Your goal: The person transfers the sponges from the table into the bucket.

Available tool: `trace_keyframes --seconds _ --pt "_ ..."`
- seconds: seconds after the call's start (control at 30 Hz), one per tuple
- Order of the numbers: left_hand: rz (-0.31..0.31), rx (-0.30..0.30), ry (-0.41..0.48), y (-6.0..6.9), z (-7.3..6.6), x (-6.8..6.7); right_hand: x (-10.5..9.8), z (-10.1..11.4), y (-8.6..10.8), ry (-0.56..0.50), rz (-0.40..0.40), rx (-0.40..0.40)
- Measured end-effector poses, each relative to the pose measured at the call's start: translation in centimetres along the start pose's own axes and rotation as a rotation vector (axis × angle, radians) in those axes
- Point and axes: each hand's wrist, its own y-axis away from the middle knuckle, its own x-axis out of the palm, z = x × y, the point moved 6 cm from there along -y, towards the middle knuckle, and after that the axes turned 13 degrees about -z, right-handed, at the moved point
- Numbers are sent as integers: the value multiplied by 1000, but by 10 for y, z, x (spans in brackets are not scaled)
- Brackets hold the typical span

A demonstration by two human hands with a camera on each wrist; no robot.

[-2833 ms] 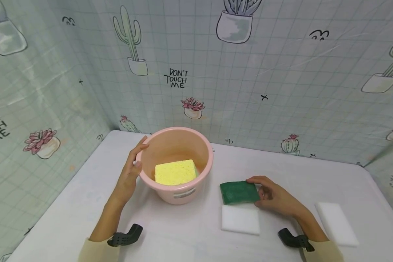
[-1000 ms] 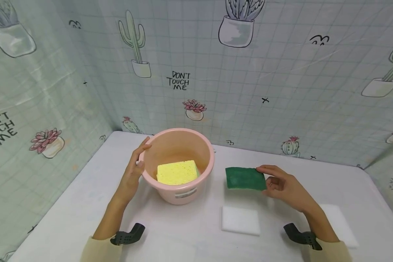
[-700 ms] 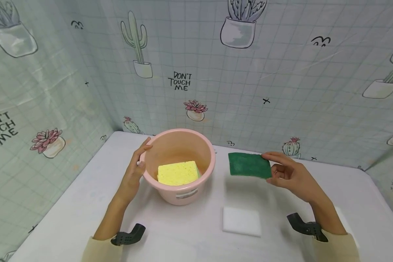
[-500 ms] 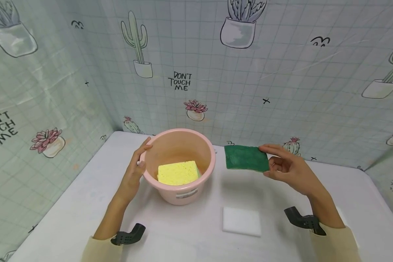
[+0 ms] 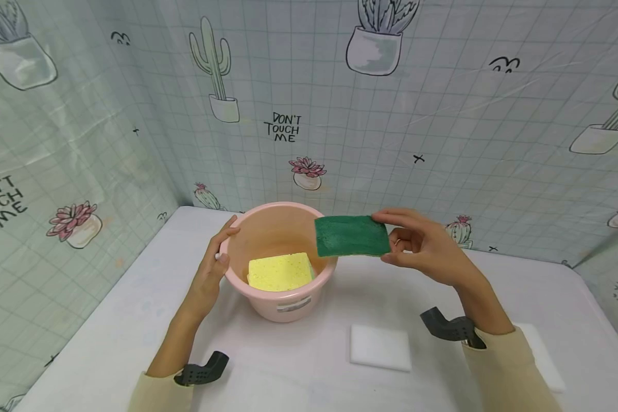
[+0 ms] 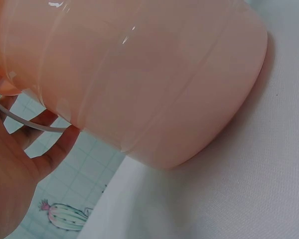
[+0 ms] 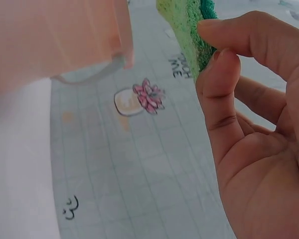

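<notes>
A pink bucket stands on the white table, its mouth turned toward the head camera. A thick yellow sponge lies inside it. My left hand grips the bucket's left rim; the left wrist view shows its fingers against the outer wall beside the thin handle. Between thumb and fingers, my right hand pinches the right end of a scouring sponge with a dark green face. That sponge is in the air, overlapping the bucket's right rim in the head view. From the right wrist, its side looks yellow-green.
A white foam-like block lies on the table in front of my right hand. Another white block is partly behind my right forearm. Patterned sheets with cactus drawings hang behind and at the sides.
My right hand has lifted the green-faced sponge from near the white block, then carried it leftward to the bucket's right rim. My left hand keeps its place on the bucket.
</notes>
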Motion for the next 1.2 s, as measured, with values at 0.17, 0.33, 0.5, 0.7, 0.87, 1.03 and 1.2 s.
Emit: trace_keyframes --seconds 0.17,0.33,0.5,0.7,0.87,1.03,1.2 --pt "0 -1 -14 0 0 0 19 5 -14 73 21 24" --pt "-5 -7 -27 1 0 -1 39 9 -27 93 50 56" --pt "-5 -12 -30 1 -1 -1 58 12 -37 106 91 65" --pt "2 -7 -15 0 0 -1 78 15 -47 145 128 54" --pt "6 20 1 0 0 -1 91 19 -54 179 152 59" --pt "2 30 14 0 -3 -1 101 18 -60 243 179 73" --pt "1 26 18 0 -2 -1 109 16 -62 283 204 64"
